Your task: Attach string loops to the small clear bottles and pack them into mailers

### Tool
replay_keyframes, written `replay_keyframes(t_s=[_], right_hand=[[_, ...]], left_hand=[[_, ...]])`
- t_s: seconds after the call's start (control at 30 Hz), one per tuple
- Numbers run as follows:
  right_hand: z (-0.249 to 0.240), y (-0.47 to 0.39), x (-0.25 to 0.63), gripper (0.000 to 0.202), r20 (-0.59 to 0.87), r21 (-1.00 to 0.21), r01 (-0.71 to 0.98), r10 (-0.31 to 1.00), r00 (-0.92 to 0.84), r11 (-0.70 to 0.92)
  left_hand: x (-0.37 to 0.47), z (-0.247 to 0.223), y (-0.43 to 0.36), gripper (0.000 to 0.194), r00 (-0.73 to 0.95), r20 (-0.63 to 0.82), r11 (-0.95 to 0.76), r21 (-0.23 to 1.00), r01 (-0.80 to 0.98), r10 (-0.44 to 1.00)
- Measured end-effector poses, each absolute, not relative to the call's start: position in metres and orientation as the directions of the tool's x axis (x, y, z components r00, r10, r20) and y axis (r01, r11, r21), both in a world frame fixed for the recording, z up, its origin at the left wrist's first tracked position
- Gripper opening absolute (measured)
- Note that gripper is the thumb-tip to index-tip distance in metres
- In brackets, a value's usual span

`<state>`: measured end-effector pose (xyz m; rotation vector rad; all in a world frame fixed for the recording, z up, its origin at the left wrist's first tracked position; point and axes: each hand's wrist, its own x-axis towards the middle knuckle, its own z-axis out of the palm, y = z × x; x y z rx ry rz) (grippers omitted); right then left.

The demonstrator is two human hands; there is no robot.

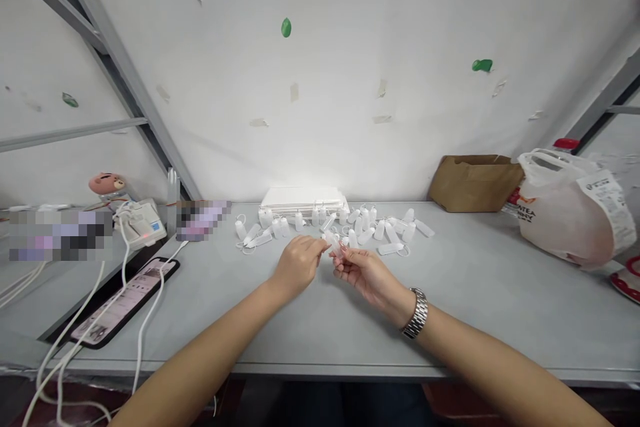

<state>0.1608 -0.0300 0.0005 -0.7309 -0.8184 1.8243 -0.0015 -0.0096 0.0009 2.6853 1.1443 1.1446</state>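
Note:
Between my two hands, over the grey table, is a small translucent white plastic piece [334, 243]. The thumb and fingertips of my right hand [369, 277] pinch it. My left hand [299, 259] is closed at its upper left end, fingertips pressed together there. Its exact kind is too small to make out. Just beyond my fingers lie several similar white plastic pieces [367, 235], some standing, some on their sides, a few with thin string loops. More of these pieces [280, 225] are spread to the left.
Behind the pieces, a stack of white sheets [305, 197] rests against the wall. At the right are a brown paper bag [473, 183] and a full white plastic bag [570, 213]. At the left lie a phone [125, 303], white cables [145, 313] and a power strip [143, 223].

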Motion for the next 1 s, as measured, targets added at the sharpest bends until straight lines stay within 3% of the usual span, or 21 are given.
replay_keyframes(t_s=[0.23,0.43,0.53,0.63,0.83,1.0], right_hand=[[0.01,-0.033,0.161,0.027,0.009,-0.924,-0.371,0.964,-0.266,-0.094],[0.02,-0.038,0.163,0.02,0.257,-0.962,-0.147,0.949,-0.185,0.232],[0.021,-0.041,0.162,0.021,0.257,-0.962,-0.13,0.955,-0.148,0.239],[0.019,-0.042,0.16,0.022,0.241,-0.966,-0.136,0.957,-0.16,0.22],[0.018,-0.045,0.155,0.02,0.198,-0.979,-0.098,0.957,-0.212,0.181],[0.018,-0.045,0.156,0.023,0.172,-0.984,-0.087,0.968,-0.185,0.158]], left_hand=[[-0.004,0.006,-0.016,0.029,0.501,0.647,-0.764,0.204,0.613,0.575],[0.001,0.016,-0.025,0.023,0.288,0.603,-0.656,0.58,0.483,0.744],[0.002,0.027,-0.03,0.025,0.148,0.527,-0.544,0.771,0.331,0.837],[0.004,0.037,-0.033,0.026,0.12,0.382,-0.394,0.914,0.095,0.916],[0.01,0.034,-0.032,0.02,0.113,0.258,-0.242,0.96,-0.141,0.959],[0.013,0.027,-0.028,0.017,0.133,0.163,-0.105,0.926,-0.363,0.978]])
